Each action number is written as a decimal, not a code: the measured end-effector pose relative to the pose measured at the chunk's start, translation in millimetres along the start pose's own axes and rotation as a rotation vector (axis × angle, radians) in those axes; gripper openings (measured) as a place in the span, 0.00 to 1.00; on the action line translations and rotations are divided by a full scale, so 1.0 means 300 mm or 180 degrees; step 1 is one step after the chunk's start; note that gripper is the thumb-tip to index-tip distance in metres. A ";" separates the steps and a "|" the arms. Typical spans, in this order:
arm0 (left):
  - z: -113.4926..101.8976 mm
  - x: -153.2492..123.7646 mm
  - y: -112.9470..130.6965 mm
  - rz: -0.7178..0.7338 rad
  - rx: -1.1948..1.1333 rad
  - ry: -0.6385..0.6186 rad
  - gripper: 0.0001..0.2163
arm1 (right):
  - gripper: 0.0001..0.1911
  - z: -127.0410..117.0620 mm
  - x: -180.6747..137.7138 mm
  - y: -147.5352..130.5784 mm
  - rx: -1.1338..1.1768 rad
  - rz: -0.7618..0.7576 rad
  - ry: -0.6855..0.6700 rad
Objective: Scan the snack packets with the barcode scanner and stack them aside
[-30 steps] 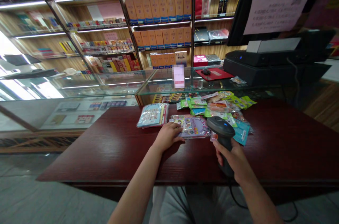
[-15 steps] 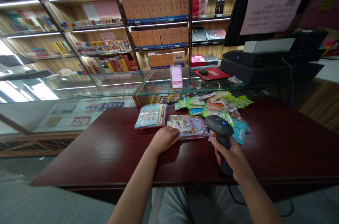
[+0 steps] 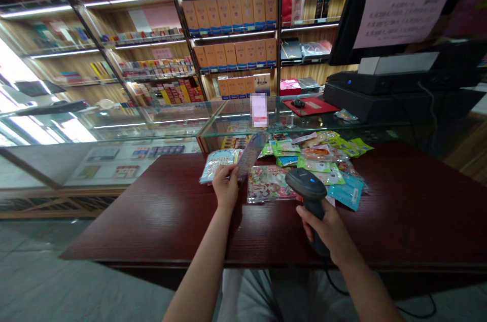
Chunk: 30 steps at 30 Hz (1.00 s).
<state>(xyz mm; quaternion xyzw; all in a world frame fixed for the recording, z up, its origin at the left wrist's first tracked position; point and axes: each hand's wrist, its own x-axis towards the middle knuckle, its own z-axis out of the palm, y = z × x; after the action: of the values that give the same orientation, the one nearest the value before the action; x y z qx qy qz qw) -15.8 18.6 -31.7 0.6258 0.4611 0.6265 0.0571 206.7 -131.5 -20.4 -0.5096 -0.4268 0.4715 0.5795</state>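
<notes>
My left hand [image 3: 225,185] pinches the near edge of a flat, purple plastic-wrapped packet [image 3: 251,154], tilted up off the table. Its fine print cannot be read. My right hand [image 3: 324,225] is wrapped around the handle of a black barcode scanner [image 3: 306,183], which shows a blue light on top and points left and away. Between my hands a pink, colourfully printed packet [image 3: 266,183] lies flat in clear wrap. Left of it, partly behind my left hand, rests a stack of light-blue wrapped packets [image 3: 216,164].
Green snack bags [image 3: 286,147] and a teal packet [image 3: 347,191] are heaped right of centre on the dark wooden table [image 3: 152,210]. Behind stands a glass counter [image 3: 228,121] with a red mouse mat [image 3: 314,106]. A monitor [image 3: 344,23] is at the right. The scanner's cable hangs over the front edge.
My left hand has lifted the purple packet from the table and tilted it up to the left, uncovering the pink packet. The scanner has shifted slightly left in my right hand.
</notes>
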 end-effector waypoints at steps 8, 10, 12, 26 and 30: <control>-0.004 0.023 -0.096 -0.1083 -0.0780 0.0794 0.10 | 0.21 0.075 -0.012 0.023 -0.0123 0.0000 -0.0269; -0.003 0.022 -0.087 -0.1175 -0.0933 0.0806 0.10 | 0.21 0.086 -0.016 0.028 -0.0145 0.0022 -0.0300; 0.000 0.020 -0.077 -0.1208 -0.1042 0.0804 0.11 | 0.20 0.092 -0.021 0.032 -0.0154 0.0054 -0.0320; 0.011 0.006 -0.088 -0.1253 -0.1156 0.0828 0.11 | 0.20 0.126 -0.040 0.041 -0.0090 0.0046 -0.0525; 0.016 0.005 -0.099 -0.1241 -0.1071 0.0922 0.09 | 0.19 0.124 -0.037 0.053 -0.0120 0.0039 -0.0534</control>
<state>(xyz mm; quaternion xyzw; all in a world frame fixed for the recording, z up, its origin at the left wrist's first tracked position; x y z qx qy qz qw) -27.1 38.9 -50.8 0.4113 0.4656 0.7541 0.2130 166.6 -134.8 -32.1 -0.4817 -0.4795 0.5081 0.5290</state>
